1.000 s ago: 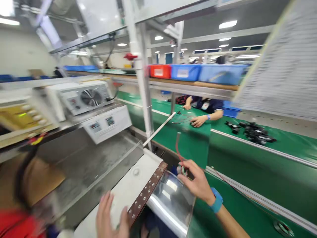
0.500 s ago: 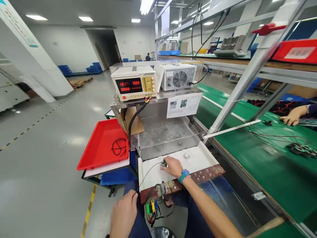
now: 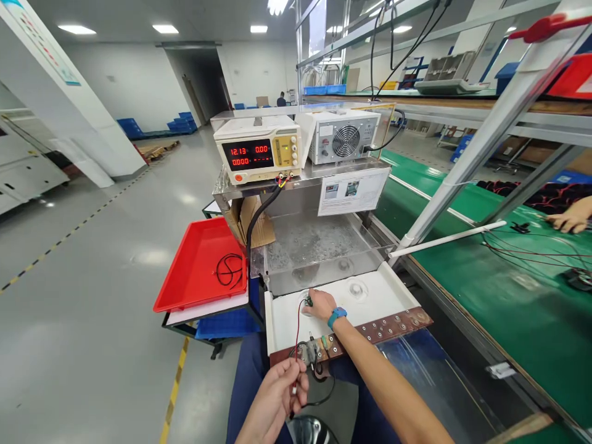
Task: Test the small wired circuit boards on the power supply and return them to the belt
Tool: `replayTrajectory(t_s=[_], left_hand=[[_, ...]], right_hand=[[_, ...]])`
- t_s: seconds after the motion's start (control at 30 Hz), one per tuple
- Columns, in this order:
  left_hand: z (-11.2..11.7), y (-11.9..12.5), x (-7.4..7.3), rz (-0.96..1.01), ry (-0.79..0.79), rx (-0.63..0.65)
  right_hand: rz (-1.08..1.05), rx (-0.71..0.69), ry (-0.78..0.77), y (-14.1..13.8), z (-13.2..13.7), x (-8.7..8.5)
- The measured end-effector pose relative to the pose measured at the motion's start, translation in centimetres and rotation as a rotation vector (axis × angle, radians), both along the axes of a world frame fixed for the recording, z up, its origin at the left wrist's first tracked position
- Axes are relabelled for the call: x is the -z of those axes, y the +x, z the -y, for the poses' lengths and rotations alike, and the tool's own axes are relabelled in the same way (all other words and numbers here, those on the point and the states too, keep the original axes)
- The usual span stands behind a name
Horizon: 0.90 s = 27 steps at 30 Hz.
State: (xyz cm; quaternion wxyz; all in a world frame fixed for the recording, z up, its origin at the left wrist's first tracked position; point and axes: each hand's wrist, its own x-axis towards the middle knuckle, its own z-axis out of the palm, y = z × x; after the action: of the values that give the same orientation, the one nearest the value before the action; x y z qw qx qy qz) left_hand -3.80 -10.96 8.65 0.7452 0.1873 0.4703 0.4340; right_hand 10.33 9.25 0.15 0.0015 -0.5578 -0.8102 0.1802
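Red tray [image 3: 185, 280]: on the cart [image 3: 208, 310], black cable [image 3: 227, 270] coiled inside.
Power supply [image 3: 259, 151]: red digits lit.
Left hand [image 3: 280, 394]: fingertips pinch the red wire [image 3: 298, 327] — white plug [image 3: 295, 390] just below.
Small green part [image 3: 309, 301]: at the wire's upper end, over the white tray [image 3: 388, 290]; contact with tray — cannot tell.
Right hand [image 3: 321, 306]: fingers grasp the part; blue band [image 3: 337, 316] at wrist.
Brown strip [image 3: 393, 326]: along tray's near edge.
Co-worker's hand [image 3: 573, 217]: far right, at the green bench [image 3: 522, 314].
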Motion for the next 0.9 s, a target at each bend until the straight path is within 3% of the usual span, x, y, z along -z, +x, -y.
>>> replayTrajectory(t_s=[0.17,0.37,0.53,0.7,0.8,0.9], left_hand=[[-2.5,2.0,-1.4,0.038,0.013,0.040],[-5.5,4.1,-1.1,-0.086,0.108,0.063],[-7.7,4.9,0.4,-0.234,0.202,0.027],[-9.8,4.6,2.8,-0.572,0.359,0.017],[-10.4,4.4,4.1,-0.808,0.449,0.051],[-10.4,4.4,5.1,-0.862,0.429,0.092]], right_hand=[[-0.038,-0.022,0.009,0.2,0.1,0.3],[-0.060,-0.013,-0.015,0.6,-0.3,0.8],[-0.094,-0.012,0.004,0.8,-0.5,1.2],[-0.082,-0.006,-0.021,0.8,-0.7,1.2],[-0.082,-0.004,-0.031,0.8,-0.8,1.1],[-0.091,-0.007,-0.019,0.9,-0.8,1.2]])
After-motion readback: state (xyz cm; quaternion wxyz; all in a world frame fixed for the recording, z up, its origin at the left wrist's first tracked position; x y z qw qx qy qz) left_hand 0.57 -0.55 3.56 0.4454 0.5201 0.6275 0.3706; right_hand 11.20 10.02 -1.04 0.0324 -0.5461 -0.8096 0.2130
